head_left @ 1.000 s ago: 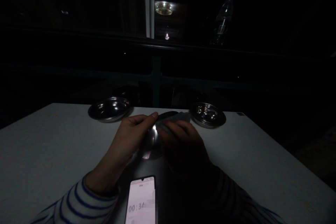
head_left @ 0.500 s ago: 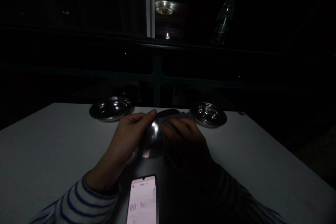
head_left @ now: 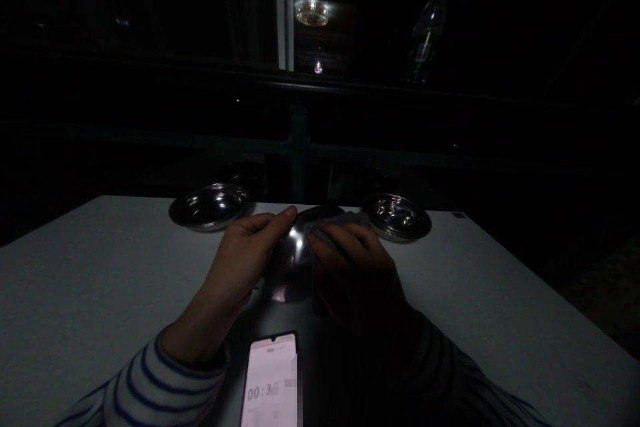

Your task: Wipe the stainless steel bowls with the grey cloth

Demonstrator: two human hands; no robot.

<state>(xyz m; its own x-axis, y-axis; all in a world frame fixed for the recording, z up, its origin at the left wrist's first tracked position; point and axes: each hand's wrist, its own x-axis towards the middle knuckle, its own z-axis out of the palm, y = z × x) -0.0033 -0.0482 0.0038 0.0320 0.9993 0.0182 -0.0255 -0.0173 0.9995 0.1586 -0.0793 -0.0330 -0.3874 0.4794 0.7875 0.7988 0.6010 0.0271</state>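
Observation:
The scene is very dark. My left hand (head_left: 245,260) grips the rim of a steel bowl (head_left: 291,265) tilted up off the white table (head_left: 90,280), thumb on its upper edge. My right hand (head_left: 357,267) lies in shadow, fingers closed on a grey cloth (head_left: 345,220) pressed against the bowl. Both sleeves are striped.
Two more steel bowls rest near the table's far edge, one at the left (head_left: 210,205) and one at the right (head_left: 397,217). A lit phone (head_left: 273,380) showing a timer lies close to me. A plastic bottle (head_left: 427,30) stands on a dark ledge beyond.
My right hand with the cloth has shifted slightly over the bowl. The left hand and the bowl stay where they were.

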